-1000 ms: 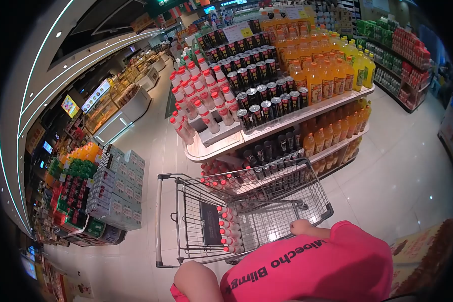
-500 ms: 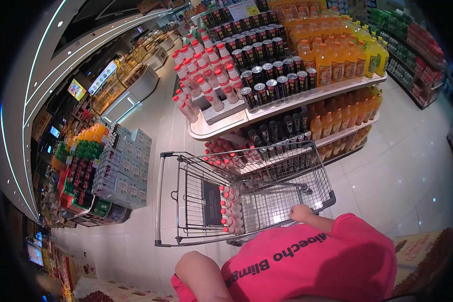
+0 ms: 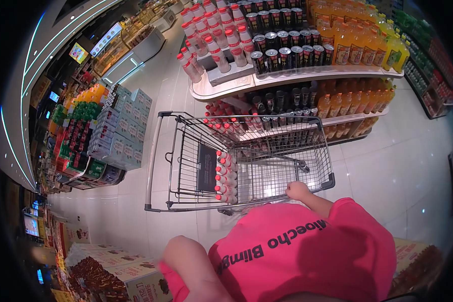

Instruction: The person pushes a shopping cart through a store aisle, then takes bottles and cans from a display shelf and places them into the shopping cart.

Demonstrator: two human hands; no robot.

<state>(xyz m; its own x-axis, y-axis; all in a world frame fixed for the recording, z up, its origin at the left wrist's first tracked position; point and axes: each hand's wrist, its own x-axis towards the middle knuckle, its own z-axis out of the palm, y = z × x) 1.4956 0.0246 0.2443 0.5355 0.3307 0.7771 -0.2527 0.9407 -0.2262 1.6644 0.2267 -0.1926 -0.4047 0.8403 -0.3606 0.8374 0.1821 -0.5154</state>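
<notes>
My right hand (image 3: 297, 191) is closed at the near side of a metal shopping cart (image 3: 262, 203). It lies over the basket's near edge, and whatever its fingers hold, if anything, is hidden. My left arm is bent at the lower left, its forearm running down out of the frame, so the left hand does not show. Inside the cart, beside a dark panel (image 3: 207, 168) at the handle end, stand several red-capped bottles (image 3: 227, 177) in rows. The cart's handle (image 3: 156, 161) is on the left, with no hand on it.
Beyond the cart, a curved display shelf (image 3: 221, 90) holds red-capped bottles, black cans (image 3: 285, 58) and orange drinks (image 3: 342, 48). Stacked cartons (image 3: 128, 126) and drinks stand at the left. Boxed goods (image 3: 113, 267) are at the lower left, more shelving (image 3: 428, 70) at the far right.
The cart, shelf and my right hand appear higher in the view. More of the boxed goods shows at the lower left. The bottles stay in the cart.
</notes>
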